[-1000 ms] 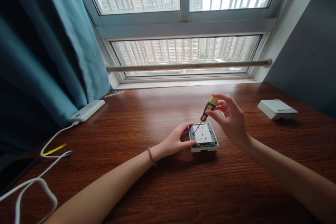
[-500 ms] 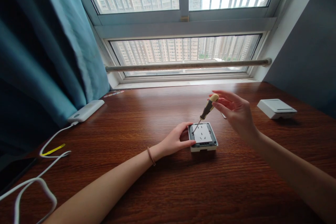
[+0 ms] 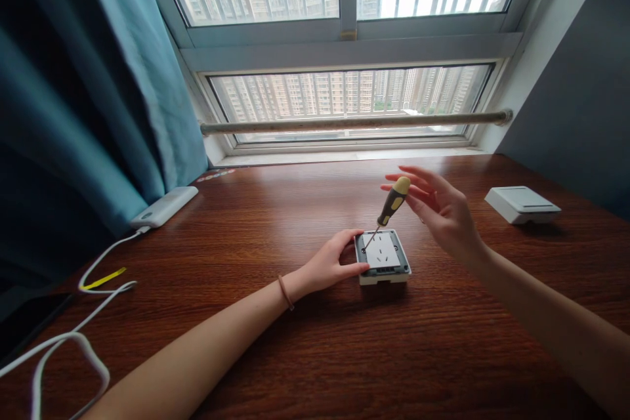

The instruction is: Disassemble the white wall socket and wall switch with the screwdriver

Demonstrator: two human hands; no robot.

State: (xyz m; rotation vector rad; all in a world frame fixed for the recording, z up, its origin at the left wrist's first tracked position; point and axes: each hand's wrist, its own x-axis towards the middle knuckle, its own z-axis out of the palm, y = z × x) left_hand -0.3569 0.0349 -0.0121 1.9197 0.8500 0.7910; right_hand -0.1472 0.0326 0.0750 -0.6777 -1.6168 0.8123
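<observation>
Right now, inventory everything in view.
outlet: 1, white and grey, centre
screwdriver: 1, black and yellow, on outlet
box: 1, white, right
flat device: 1, white, left
cable: count unclear, white, left
strip: 1, yellow, left
flat object: 1, black, left
patterned patch: 1, multicoloured, rear left
table: 1, brown, below
curtain: 1, blue, left
window: 1, grey, ahead
rail: 1, whitish, ahead
buildings: several, beige, outside
wall: 1, grey, right
bracelet: 1, brown, left wrist
left grip: 1, bare, on outlet
right grip: 1, bare, at screwdriver
</observation>
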